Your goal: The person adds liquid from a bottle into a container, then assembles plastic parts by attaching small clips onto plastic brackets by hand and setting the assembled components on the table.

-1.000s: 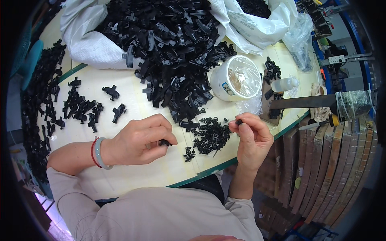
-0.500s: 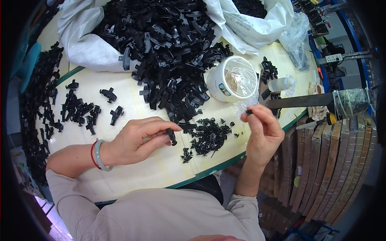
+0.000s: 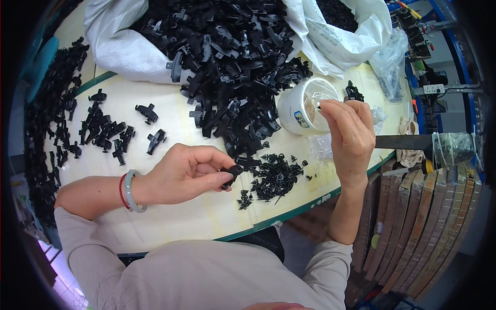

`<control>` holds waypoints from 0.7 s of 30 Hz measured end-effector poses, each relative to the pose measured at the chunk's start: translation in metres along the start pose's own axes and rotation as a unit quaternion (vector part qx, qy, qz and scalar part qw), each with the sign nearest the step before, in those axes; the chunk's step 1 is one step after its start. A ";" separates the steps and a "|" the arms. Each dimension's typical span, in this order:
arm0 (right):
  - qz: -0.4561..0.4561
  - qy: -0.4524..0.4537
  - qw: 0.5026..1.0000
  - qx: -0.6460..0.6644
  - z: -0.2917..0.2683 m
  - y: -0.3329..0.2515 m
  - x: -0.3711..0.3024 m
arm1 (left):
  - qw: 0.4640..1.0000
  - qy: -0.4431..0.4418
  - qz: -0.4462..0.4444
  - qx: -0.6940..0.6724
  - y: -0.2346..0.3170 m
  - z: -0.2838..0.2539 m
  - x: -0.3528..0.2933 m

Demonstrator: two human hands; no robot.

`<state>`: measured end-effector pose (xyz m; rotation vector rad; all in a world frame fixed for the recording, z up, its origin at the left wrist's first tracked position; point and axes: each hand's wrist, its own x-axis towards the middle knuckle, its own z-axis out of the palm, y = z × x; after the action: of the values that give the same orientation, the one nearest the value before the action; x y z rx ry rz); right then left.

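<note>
My left hand, with a red cord and a pale bangle at the wrist, pinches a black plastic clip part between thumb and fingers. To its right lies a pile of small black fasteners. My right hand is raised in front of the white tub, thumb and fingertips pressed together. A tiny dark tip shows at those fingertips; its kind is too small to make out. Clear film covers the tub's top, partly hidden behind the right hand.
A large heap of black plastic parts spills from a white woven sack. Several finished-looking black parts lie to the left. A metal bar reaches in from the right, above stacked cardboard. The table's green edge runs in front.
My right hand has risen and moved right, up to the tub. My left hand has shifted slightly right, and the black part in it is turned. The whole view has shifted slightly.
</note>
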<state>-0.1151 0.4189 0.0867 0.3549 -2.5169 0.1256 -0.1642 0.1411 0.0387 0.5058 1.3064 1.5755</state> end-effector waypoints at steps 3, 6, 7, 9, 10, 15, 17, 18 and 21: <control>0.032 0.014 0.998 0.043 -0.002 -0.004 0.002 | 1.000 -0.006 0.000 -0.015 -0.001 -0.001 -0.002; 0.116 0.029 0.982 0.146 -0.009 -0.020 -0.002 | 0.998 -0.006 -0.015 -0.061 -0.004 -0.001 -0.003; 0.172 0.044 0.960 0.216 -0.009 -0.026 -0.006 | 0.994 -0.005 -0.032 -0.101 -0.005 -0.001 -0.003; 0.205 0.057 0.928 0.306 -0.009 -0.042 -0.015 | 0.990 -0.005 -0.032 -0.137 -0.004 0.000 -0.001; 0.233 0.066 0.904 0.353 -0.007 -0.054 -0.020 | 0.989 -0.013 -0.039 -0.141 -0.003 -0.002 0.000; 0.237 0.080 0.868 0.429 0.014 -0.092 -0.033 | 0.989 -0.008 -0.023 -0.146 0.001 -0.003 0.005; 0.200 0.080 0.887 0.408 0.021 -0.099 -0.033 | 0.990 -0.010 -0.015 -0.142 -0.001 -0.005 0.005; 0.165 0.079 0.908 0.376 0.023 -0.102 -0.033 | 0.988 -0.009 -0.021 -0.150 -0.001 -0.006 0.006; 0.147 0.089 0.915 0.366 0.025 -0.110 -0.033 | 0.987 -0.011 -0.028 -0.156 -0.003 -0.007 0.005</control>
<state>-0.0716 0.3162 0.0487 0.2290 -2.2344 1.1807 -0.1708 0.1419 0.0326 0.2865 1.0226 1.6834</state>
